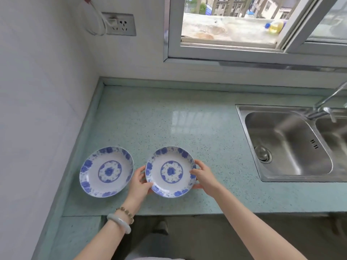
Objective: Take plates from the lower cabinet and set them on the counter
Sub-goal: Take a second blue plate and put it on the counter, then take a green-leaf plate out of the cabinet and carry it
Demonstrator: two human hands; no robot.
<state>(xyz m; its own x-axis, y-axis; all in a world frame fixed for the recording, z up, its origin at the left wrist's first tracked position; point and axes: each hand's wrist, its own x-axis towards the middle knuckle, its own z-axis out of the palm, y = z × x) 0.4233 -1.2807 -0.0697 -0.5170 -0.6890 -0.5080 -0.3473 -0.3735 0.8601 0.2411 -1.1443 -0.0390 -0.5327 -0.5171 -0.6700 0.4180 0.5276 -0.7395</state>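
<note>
I see 2 blue-and-white floral plates low in the frame. The right plate [170, 171] sits just left of centre, face up and level; being round, it has no long axis. My left hand [139, 182] grips its left rim with curled fingers, and my right hand [203, 177] grips its right rim, thumb on the edge. I cannot tell whether it rests fully on the surface. The left plate [106, 171] lies flat, face up, just beside the left hand, with a gap between the 2 plates.

Both are near the front edge of a pale green speckled counter [187, 119] set into a white-tiled corner. A steel sink [287, 143] with a faucet [326, 102] fills the right side, well apart from the plates. An open window [234, 25] spans the upper right, and a wall socket [120, 24] sits at upper left.
</note>
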